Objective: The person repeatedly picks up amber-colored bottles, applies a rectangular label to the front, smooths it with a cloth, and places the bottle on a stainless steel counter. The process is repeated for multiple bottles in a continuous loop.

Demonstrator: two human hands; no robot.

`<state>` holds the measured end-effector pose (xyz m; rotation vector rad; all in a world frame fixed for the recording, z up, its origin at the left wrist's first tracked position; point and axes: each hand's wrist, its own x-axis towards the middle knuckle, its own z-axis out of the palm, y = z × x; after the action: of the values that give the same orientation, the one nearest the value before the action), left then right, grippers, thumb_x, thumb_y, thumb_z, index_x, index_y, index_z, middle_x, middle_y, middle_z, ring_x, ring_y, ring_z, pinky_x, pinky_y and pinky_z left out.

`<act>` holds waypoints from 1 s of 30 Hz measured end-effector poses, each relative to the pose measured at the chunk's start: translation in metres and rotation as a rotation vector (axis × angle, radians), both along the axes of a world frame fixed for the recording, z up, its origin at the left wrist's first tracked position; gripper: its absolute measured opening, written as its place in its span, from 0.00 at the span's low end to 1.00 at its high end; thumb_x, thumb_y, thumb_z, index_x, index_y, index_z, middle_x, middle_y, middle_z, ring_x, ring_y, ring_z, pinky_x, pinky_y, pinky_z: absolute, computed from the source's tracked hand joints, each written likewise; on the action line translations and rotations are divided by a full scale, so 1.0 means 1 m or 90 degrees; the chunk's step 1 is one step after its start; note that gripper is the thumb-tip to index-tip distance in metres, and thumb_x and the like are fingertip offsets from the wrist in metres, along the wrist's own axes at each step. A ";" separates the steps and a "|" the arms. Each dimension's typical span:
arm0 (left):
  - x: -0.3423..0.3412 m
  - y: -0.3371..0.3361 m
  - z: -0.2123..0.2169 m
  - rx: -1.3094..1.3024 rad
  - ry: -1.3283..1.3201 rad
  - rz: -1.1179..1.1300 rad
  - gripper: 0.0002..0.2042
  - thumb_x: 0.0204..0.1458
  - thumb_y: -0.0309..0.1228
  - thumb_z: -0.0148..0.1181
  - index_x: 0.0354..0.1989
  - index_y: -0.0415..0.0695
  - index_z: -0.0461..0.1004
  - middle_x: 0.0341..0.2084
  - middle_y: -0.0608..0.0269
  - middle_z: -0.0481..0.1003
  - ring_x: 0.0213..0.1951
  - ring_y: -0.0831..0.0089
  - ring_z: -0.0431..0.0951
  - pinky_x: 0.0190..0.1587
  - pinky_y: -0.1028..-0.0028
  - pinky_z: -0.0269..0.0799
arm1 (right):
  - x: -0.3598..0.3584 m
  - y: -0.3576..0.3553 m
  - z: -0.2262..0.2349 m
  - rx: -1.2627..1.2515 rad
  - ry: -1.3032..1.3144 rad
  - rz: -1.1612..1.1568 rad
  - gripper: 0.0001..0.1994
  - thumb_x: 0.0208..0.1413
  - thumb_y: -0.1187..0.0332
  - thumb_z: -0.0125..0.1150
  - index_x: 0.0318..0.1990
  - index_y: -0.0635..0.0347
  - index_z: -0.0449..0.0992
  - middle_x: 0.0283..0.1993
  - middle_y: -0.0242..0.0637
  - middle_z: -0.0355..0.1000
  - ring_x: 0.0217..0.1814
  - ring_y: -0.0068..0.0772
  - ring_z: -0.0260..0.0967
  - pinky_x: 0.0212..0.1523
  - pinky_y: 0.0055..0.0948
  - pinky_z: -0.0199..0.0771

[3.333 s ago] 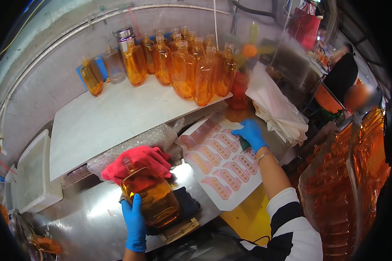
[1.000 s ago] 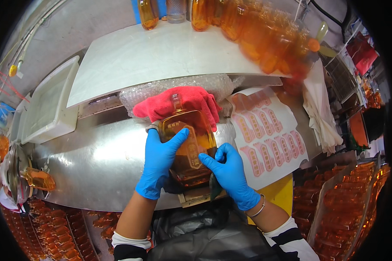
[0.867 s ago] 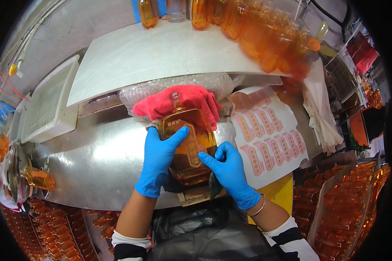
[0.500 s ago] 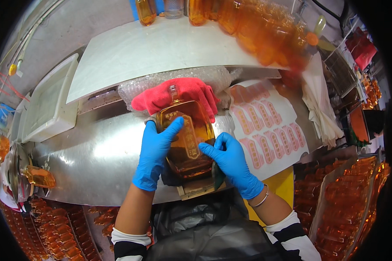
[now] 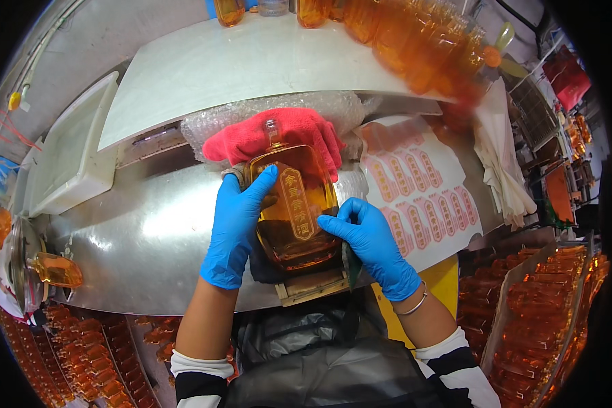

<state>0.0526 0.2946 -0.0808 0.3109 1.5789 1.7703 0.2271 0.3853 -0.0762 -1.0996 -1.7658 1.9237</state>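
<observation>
A: What's the biggest thing in front of us?

B: The metal table [image 5: 136, 258], shiny and bare in patches. Beyond it we have a pale board [image 5: 251, 64], with amber bottles along its far side, partly blurred.

A: And on our right?

B: A white sheet [image 5: 449, 245] of pink labels in rows, just beside our work. Nearer the middle, a red cloth [image 5: 299, 126] is bunched against bubble wrap [image 5: 347, 109].

A: Where do we have the flat amber bottle [image 5: 319, 197]?

B: Right before us, neck away from us against the red cloth, base toward us near a wooden piece [image 5: 313, 289].

A: How are our hands?

B: Both wear blue gloves. Our left hand [image 5: 231, 221] grips the bottle's left side, thumb on the front; we can't see its other fingertips. Our right hand [image 5: 370, 241] is curled round a dark green piece [image 5: 351, 265], partly hidden, with its thumb at the bottle's right edge.

A: Anything smaller?

B: A gold-lettered label [image 5: 297, 204] lies lengthwise on the bottle's front, between our thumbs. Last, a thin bracelet [image 5: 415, 299] circles our right wrist.
</observation>
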 end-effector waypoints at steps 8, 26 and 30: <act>0.021 -0.023 -0.001 -0.048 0.161 -0.082 0.35 0.44 0.34 0.65 0.56 0.34 0.53 0.48 0.52 0.65 0.48 0.67 0.68 0.50 0.69 0.67 | 0.021 0.041 -0.017 -0.411 0.095 -0.280 0.21 0.53 0.45 0.53 0.27 0.56 0.69 0.20 0.29 0.59 0.23 0.25 0.58 0.23 0.21 0.60; 0.048 -0.037 -0.012 -0.010 0.161 -0.103 0.46 0.39 0.28 0.68 0.62 0.38 0.39 0.54 0.50 0.55 0.55 0.62 0.61 0.55 0.66 0.62 | -0.037 0.021 0.052 0.477 0.074 0.299 0.09 0.43 0.68 0.63 0.34 0.57 0.76 0.30 0.38 0.70 0.33 0.39 0.68 0.34 0.32 0.69; 0.050 -0.034 -0.012 0.009 0.143 -0.089 0.47 0.39 0.28 0.67 0.62 0.39 0.37 0.54 0.49 0.55 0.55 0.62 0.61 0.55 0.66 0.62 | -0.086 0.049 0.051 0.742 0.208 0.282 0.06 0.43 0.71 0.62 0.31 0.55 0.76 0.27 0.36 0.69 0.29 0.37 0.65 0.32 0.31 0.66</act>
<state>0.1023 0.2603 -0.0924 0.6313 1.6556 1.6863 0.1408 0.4341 -0.0256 0.0153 -2.4391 0.7792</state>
